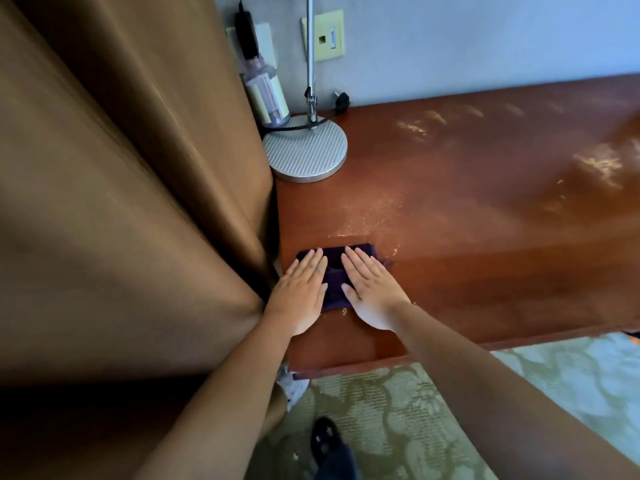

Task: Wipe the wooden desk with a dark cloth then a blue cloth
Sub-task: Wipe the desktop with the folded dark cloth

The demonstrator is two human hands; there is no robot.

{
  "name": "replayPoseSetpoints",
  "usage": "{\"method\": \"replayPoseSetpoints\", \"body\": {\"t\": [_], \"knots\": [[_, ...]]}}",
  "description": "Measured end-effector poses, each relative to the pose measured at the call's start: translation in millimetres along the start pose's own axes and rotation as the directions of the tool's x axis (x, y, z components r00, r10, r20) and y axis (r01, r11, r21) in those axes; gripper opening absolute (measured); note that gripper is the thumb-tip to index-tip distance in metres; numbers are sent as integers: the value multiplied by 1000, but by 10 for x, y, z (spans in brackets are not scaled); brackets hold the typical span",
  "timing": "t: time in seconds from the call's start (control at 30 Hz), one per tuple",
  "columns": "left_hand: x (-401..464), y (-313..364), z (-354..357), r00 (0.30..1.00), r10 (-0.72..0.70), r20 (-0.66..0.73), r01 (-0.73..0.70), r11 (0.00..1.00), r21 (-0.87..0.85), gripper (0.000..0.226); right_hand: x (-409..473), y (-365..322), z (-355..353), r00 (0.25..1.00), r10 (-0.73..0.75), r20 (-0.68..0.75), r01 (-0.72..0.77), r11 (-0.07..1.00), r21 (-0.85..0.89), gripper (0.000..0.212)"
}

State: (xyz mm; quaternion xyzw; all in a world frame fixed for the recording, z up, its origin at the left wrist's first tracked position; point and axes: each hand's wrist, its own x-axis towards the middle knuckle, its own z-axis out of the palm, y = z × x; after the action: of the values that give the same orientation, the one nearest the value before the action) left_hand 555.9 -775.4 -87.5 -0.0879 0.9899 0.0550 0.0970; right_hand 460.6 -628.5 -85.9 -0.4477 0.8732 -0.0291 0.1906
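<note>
A dark cloth [334, 275] lies flat near the left front corner of the reddish wooden desk [485, 209]. My left hand [301, 292] presses on the cloth's left part with straight fingers. My right hand [372, 292] lies flat on its right part, fingers straight and pointing away from me. Most of the cloth is hidden under both palms. Pale streaks and specks mark the desk surface beyond the cloth and toward the right. No blue cloth is in view.
A lamp with a round ribbed base [306, 152] and a metal pole [310, 53] stands at the desk's back left. A clear bottle [265, 95] sits behind it by the wall sockets [323, 34]. A brown curtain [121, 185] hangs left of the desk. Patterned carpet [398, 420] lies below.
</note>
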Motion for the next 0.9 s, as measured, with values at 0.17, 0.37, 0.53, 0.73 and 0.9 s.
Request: {"method": "replayPoseSetpoints", "body": {"t": [0.17, 0.37, 0.53, 0.73, 0.9], "knots": [[-300, 125, 57, 998, -20, 53, 17, 999, 41, 55, -266, -72, 86, 999, -44, 17, 44, 999, 13, 59], [-650, 388, 206, 992, -119, 42, 120, 992, -34, 60, -553, -159, 307, 993, -91, -75, 89, 996, -19, 80], [-598, 357, 266, 994, -109, 18, 109, 994, 11, 71, -464, -106, 357, 988, -114, -102, 111, 993, -41, 93], [-151, 126, 137, 996, -89, -13, 89, 994, 67, 58, -65, -9, 155, 988, -82, -130, 79, 997, -25, 81], [-31, 68, 103, 996, -89, -4, 89, 994, 70, 57, 83, 20, 115, 990, -58, -130, 52, 997, -49, 83]]}}
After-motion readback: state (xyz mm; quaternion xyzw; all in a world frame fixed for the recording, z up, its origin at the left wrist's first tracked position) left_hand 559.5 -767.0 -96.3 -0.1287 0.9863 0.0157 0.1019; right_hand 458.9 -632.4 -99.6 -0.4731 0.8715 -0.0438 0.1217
